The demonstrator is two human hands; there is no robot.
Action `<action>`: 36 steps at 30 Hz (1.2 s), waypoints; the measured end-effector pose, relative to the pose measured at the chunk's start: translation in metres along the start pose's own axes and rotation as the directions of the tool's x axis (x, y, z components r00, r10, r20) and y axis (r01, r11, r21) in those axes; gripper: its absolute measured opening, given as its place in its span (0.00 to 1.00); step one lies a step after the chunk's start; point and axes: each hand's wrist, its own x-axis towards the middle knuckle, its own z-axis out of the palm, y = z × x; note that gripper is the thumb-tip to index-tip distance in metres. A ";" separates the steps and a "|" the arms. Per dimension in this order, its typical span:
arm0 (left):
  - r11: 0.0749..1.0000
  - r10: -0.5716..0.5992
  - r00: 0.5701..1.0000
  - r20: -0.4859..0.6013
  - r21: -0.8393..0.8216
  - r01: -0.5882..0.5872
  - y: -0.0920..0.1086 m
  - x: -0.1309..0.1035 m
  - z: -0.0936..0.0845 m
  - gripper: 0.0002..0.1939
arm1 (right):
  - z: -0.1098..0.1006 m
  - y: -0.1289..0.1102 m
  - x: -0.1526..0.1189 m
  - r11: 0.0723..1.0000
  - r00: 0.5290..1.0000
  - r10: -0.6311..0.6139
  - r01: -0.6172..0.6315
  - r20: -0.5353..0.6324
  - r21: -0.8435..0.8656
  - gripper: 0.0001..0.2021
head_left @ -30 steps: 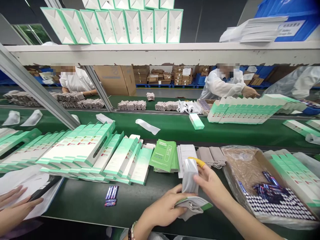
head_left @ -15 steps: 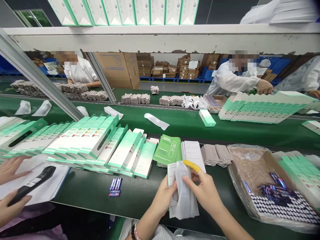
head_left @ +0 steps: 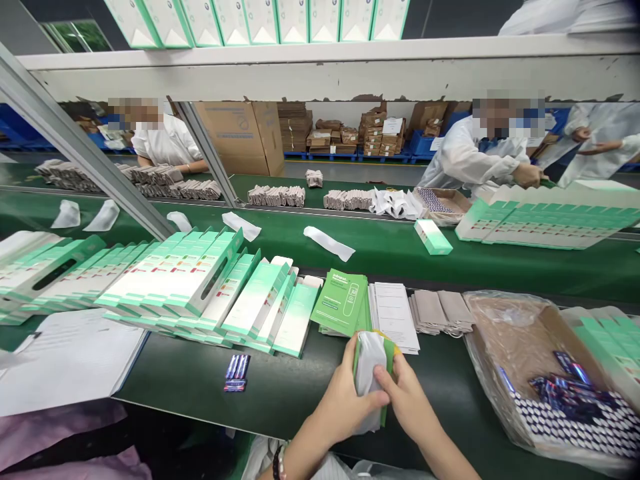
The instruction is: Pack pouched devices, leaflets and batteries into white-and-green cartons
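Observation:
My left hand (head_left: 347, 393) and my right hand (head_left: 407, 393) are closed on one bundle above the front of the bench. It consists of a white soft pouch (head_left: 369, 360) lying against a green booklet (head_left: 388, 353), whose edges show around it. Both thumbs press on the pouch. A yellow finger cover on my right hand is partly hidden behind the booklet. What the pouch holds, if anything, cannot be seen. Just beyond my hands lie a stack of green booklets (head_left: 341, 300), a stack of white leaflets (head_left: 393, 313) and some grey-beige cloth pouches (head_left: 440, 310).
Several batteries (head_left: 237, 373) lie on the bench at left of my hands. A plastic-lined carton (head_left: 500, 320) of batteries stands to the right. Green-white boxes (head_left: 165, 273) fill the left side; a white paper stack (head_left: 75, 360) lies before them. A green belt (head_left: 280, 233) runs behind; co-workers stand beyond.
The bundle has been turned and wrapped more tightly, so the green booklet now shows round the pouch. At the left, a neighbour's hands and a black handheld device have left view. The view shifted slightly.

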 end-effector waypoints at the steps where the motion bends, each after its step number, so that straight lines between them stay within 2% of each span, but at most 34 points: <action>1: 0.995 -0.004 1.000 0.013 0.099 0.002 0.001 0.000 0.000 0.48 | 0.001 0.002 -0.001 0.999 0.999 0.018 -0.019 0.029 0.031 0.30; 3: 0.954 0.013 1.000 -0.005 0.298 -0.011 0.000 -0.001 0.002 0.44 | 0.007 0.006 -0.003 0.995 0.999 0.019 -0.023 0.039 0.093 0.33; 6: 0.880 0.089 0.995 -0.039 0.471 -0.060 -0.004 -0.001 0.007 0.38 | 0.021 0.005 -0.008 0.989 0.998 -0.008 0.016 -0.058 0.144 0.40; 9: 0.905 0.118 0.993 -0.032 0.415 -0.094 0.000 -0.003 0.011 0.39 | 0.029 -0.001 -0.012 0.990 0.990 0.005 0.014 -0.138 0.137 0.35; 11: 0.940 0.108 0.994 0.000 0.325 -0.102 0.008 -0.007 0.009 0.45 | 0.026 -0.006 -0.012 0.991 0.991 0.016 0.002 -0.134 0.135 0.33; 13: 0.945 0.088 0.995 0.053 0.310 -0.101 0.017 -0.013 -0.003 0.51 | 0.019 -0.011 -0.011 0.988 0.994 0.030 -0.013 -0.109 0.153 0.32; 14: 0.931 0.095 0.993 0.064 0.348 -0.111 0.020 -0.016 -0.012 0.49 | 0.014 -0.013 -0.010 0.985 0.995 0.028 -0.011 -0.097 0.174 0.31; 15: 0.901 0.121 0.992 0.044 0.414 -0.128 0.022 -0.019 -0.024 0.41 | 0.010 -0.015 -0.008 0.980 0.996 0.016 0.002 -0.087 0.199 0.29; 17: 0.785 0.233 0.970 -0.069 0.602 -0.146 0.019 -0.020 -0.050 0.19 | 0.005 -0.020 -0.006 0.968 0.996 -0.026 0.046 -0.083 0.247 0.27; 18: 0.694 0.301 0.944 -0.132 0.709 -0.122 0.015 -0.019 -0.062 0.16 | 0.005 -0.021 -0.005 0.963 0.996 -0.040 0.060 -0.080 0.264 0.26; 20: 0.461 0.358 0.922 -0.149 0.886 -0.036 0.002 -0.015 -0.082 0.19 | 0.006 -0.022 -0.004 0.961 0.997 -0.027 0.045 -0.069 0.274 0.26; 23: 0.107 0.258 0.961 -0.099 0.991 0.073 -0.017 -0.015 -0.091 0.30 | 0.012 -0.016 -0.006 0.965 0.999 0.018 -0.005 -0.048 0.262 0.28; 24: 0.027 0.223 0.970 -0.092 0.996 0.089 -0.021 -0.020 -0.089 0.34 | 0.014 -0.013 -0.007 0.966 0.999 0.023 -0.012 -0.040 0.257 0.29; 26: -0.048 0.176 0.982 -0.062 0.996 0.071 -0.023 -0.036 -0.084 0.36 | 0.015 -0.007 -0.010 0.969 0.999 0.030 -0.022 -0.027 0.247 0.29; 28: -0.026 0.158 0.987 -0.042 0.999 0.047 -0.020 -0.056 -0.079 0.31 | 0.015 -0.002 -0.013 0.969 0.999 0.045 -0.040 -0.014 0.244 0.29; 30: 0.028 0.179 0.980 -0.089 0.996 0.085 -0.018 -0.069 -0.077 0.28 | 0.013 0.000 -0.014 0.968 0.998 0.056 -0.054 -0.001 0.246 0.28; 33: 0.087 0.222 0.936 -0.272 0.962 0.259 -0.021 -0.070 -0.074 0.37 | 0.013 0.000 -0.013 0.967 0.998 0.056 -0.055 0.005 0.249 0.29; 36: 0.178 0.124 0.904 -0.409 0.906 0.385 -0.027 -0.066 -0.070 0.43 | 0.014 -0.007 -0.011 0.965 0.998 0.051 -0.041 -0.032 0.261 0.30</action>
